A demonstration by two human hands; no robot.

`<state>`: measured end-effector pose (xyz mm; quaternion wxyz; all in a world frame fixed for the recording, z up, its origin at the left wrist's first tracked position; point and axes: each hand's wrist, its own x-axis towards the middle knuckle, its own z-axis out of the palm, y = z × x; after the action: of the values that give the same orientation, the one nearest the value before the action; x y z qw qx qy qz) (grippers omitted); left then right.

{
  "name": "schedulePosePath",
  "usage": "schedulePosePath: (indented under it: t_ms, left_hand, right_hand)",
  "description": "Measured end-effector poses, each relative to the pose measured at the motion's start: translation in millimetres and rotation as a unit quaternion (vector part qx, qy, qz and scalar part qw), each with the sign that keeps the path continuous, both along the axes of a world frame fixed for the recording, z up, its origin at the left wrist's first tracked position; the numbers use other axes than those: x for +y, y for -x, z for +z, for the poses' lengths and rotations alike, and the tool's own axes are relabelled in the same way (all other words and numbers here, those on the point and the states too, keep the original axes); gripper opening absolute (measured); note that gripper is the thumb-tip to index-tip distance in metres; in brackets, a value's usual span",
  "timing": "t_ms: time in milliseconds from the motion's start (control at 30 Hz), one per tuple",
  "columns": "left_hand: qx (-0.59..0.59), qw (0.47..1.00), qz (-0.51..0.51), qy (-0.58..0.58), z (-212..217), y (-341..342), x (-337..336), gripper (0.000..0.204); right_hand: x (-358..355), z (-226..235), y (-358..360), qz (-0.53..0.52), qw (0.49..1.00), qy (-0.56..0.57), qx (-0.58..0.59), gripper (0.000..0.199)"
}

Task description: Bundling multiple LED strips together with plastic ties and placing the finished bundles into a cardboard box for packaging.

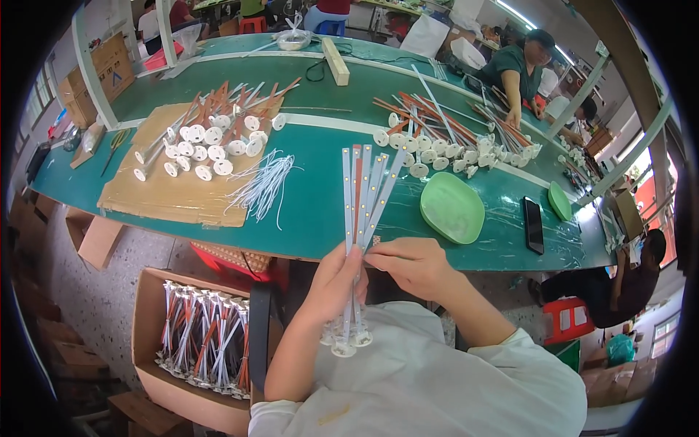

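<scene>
White and orange strips, dotted with little yellow squares, make up the bundle [357, 189] we've got here, and it's standing roughly upright just off the near edge of the table, fanned out at the top. The left hand [333, 280] is wrapped around its middle, thumb up, so that grip's pretty clear to us. The right hand [419, 268] sits right beside it with thumb and forefinger pinched together at the strips; we honestly can't tell if there's anything between those fingertips. Down below the fists we can see the white discs [344, 350] at the bundle's lower end, close to the pale shirt [437, 379]. Past that is the green table [320, 167], where a mess of thin white ties [262, 188] lies left of the bundle, partly over a cardboard sheet [145, 198] carrying one heap of disc-ended strips [211, 137]. Scissors [115, 149] lie left of the sheet. To the right we've got a light green dish [451, 207], then a dark phone [534, 226], with another pile of strips [437, 149] on the far side of the dish. Near left, below table level, an open carton [186, 404] is packed with tied bunches [200, 331]. Far right, a co-worker [506, 67] in dark green reaches over the table.
</scene>
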<state>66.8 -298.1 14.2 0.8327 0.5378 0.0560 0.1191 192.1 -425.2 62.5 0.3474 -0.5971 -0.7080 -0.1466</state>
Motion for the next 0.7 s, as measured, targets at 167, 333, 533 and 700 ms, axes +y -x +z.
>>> schedulePosePath:
  t_ms: [167,333,533,700]
  left_hand:
    - [0.012,1.0,-0.001,0.003,-6,-2,-3,0.031]
    - [-0.014,1.0,0.001,-0.006,-8,-4,-4,0.03]
    - [-0.006,0.995,0.053,-0.082,-9,-5,-4,0.032]
    - [0.006,0.998,0.029,-0.059,-8,2,-2,0.035]
  right_hand:
    - [-8,-1,-3,0.007,0.998,0.022,-0.065,0.015]
    - [-3,6,30,-0.161,0.826,0.219,0.494,0.014]
    - [-1,-13,33,-0.147,0.715,0.043,0.682,0.012]
    - [-1,-10,4,-0.049,0.994,-0.059,-0.077,0.023]
